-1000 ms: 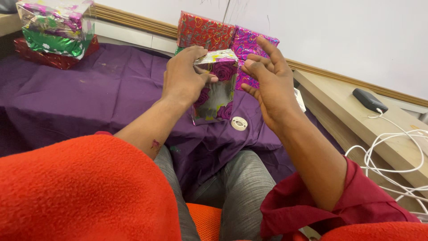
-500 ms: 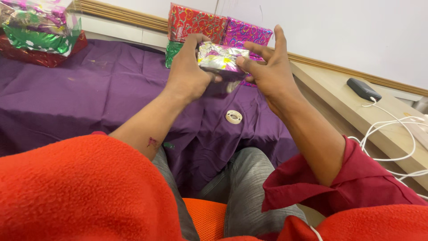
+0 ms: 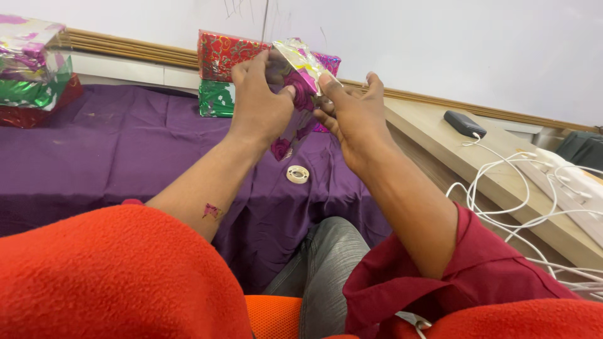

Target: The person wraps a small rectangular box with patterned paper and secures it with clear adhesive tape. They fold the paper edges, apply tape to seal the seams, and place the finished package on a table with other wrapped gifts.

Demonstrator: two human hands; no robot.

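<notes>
Upper centre of the frame: both hands grip 1 foil-wrapped box (image 3: pixel 298 78) with purple roses, raised above the purple-covered table (image 3: pixel 125 150). The left hand (image 3: pixel 259 107) clasps its left side; the right hand (image 3: pixel 352 116) pinches its right edge. A tape roll (image 3: pixel 298 174) lies below.

Gift stack (image 3: pixel 28 69) cut off at left edge
</notes>
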